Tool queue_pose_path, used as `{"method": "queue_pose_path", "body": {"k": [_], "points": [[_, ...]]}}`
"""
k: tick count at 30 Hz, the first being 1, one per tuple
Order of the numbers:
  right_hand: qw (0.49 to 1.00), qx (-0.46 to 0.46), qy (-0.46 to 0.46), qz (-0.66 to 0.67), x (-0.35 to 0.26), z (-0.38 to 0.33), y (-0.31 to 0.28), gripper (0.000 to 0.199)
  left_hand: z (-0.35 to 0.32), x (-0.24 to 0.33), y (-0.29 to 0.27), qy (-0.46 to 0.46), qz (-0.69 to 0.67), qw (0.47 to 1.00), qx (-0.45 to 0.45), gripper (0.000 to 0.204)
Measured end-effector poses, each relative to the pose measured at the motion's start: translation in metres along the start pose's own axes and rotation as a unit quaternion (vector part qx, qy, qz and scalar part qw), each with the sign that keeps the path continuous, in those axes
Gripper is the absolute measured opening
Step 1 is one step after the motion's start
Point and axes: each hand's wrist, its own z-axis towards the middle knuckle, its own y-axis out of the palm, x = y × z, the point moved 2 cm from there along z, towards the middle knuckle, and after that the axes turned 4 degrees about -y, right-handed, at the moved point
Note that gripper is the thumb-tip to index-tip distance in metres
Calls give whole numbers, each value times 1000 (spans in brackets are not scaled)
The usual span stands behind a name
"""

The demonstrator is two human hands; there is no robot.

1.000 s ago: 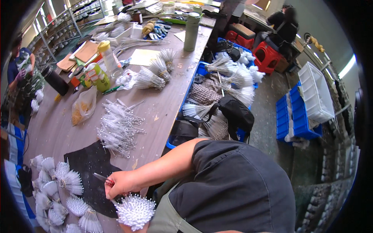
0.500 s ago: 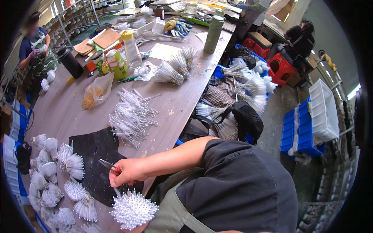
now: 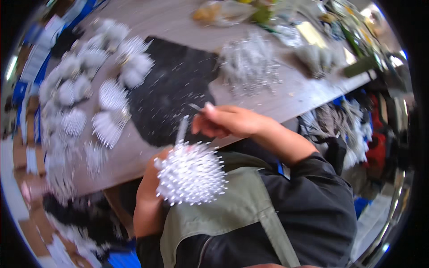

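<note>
A round bundle of white-bristled wire brushes (image 3: 191, 174) sits close against my apron, its many white tips facing up. My left hand (image 3: 164, 155) grips it from behind, with most of its fingers hidden by the bundle. One bristled brush (image 3: 182, 129) stands up beyond the rest. Just right of that brush is my right hand (image 3: 228, 121), fingers curled around a pointed metal tool (image 3: 195, 107) with only its tip showing. A black mat (image 3: 172, 85) lies on the table beyond both hands.
Finished-looking brush bundles (image 3: 73, 91) crowd the table's left side. A heap of loose brushes (image 3: 250, 62) lies right of the mat, with more bundles (image 3: 317, 58) and a green bottle (image 3: 359, 67) farther right. A plastic bag (image 3: 223, 12) rests at the back.
My view has swung left and down, so the left-hand bundles and mat sit higher. The held bundle and my left arm show more fully. My right hand still holds the tool, now blurred.
</note>
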Motion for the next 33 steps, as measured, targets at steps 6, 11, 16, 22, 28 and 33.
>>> {"method": "queue_pose_path", "body": {"k": [6, 11, 16, 22, 28, 33], "points": [[998, -60, 3, 21, 6, 15, 11, 67, -2, 55, 6, 120, 305, 935, -134, 29], [997, -77, 6, -2, -3, 13, 17, 66, -7, 45, -2, 70, 77, 985, -141, 34], [997, -77, -2, 1, -3, 16, 18, 65, -7, 29, -6, -33, -56, 993, -95, 40], [975, -96, 80, 184, -2, 13, 11, 64, -4, 23, -1, -88, -228, 960, -138, 69], [967, -100, 100, 210, -1, 9, 6, 64, 1, 25, 2, -79, -237, 961, -119, 66], [948, -118, 94, 280, 2, 10, 4, 66, 21, 33, 7, -70, -248, 962, -89, 62]]}}
